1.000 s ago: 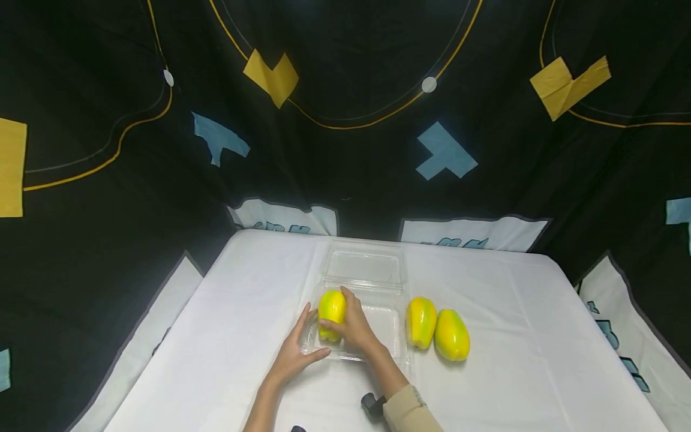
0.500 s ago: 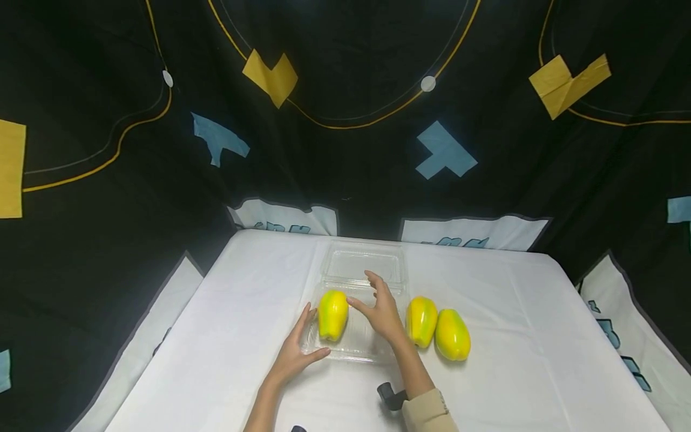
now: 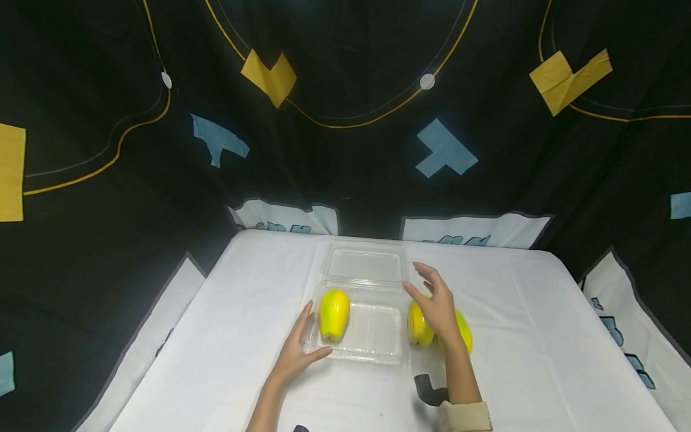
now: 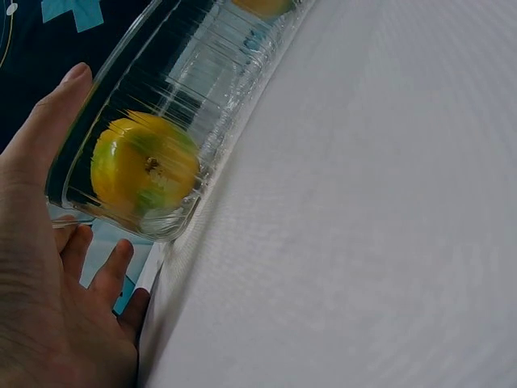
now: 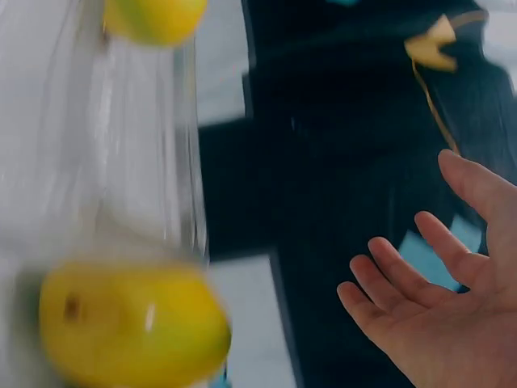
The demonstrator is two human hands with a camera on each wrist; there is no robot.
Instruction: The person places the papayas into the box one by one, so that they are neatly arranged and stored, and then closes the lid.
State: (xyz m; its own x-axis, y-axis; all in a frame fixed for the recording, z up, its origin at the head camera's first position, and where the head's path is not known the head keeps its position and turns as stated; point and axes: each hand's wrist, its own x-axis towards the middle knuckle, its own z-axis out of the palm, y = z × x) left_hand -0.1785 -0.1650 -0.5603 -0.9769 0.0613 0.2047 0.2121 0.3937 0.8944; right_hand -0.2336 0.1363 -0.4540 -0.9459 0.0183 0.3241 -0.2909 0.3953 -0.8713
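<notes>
A clear plastic clamshell box point(image 3: 378, 333) lies with its lid point(image 3: 364, 266) folded back. In its left part rests a yellow-green papaya point(image 3: 335, 314). My left hand point(image 3: 294, 355) spans the box's near left corner, fingers along the left side and thumb at the front edge. My right hand point(image 3: 439, 309) hovers over two more papayas right of the box, fingers spread and nothing held. It partly hides the left papaya point(image 3: 418, 327) and most of the right papaya point(image 3: 465, 333). One papaya point(image 5: 133, 323) also shows large in the right wrist view, below and left of the right hand.
A white cloth point(image 3: 518, 336) covers the table. Dark curtains point(image 3: 345, 168) with yellow and blue tape hang behind and at the sides. A black wrist-camera mount point(image 3: 429, 391) sticks out beside the right forearm.
My right hand has let go of the papaya in the box and moved right, over the two papayas outside it. The left hand has stayed at the box corner.
</notes>
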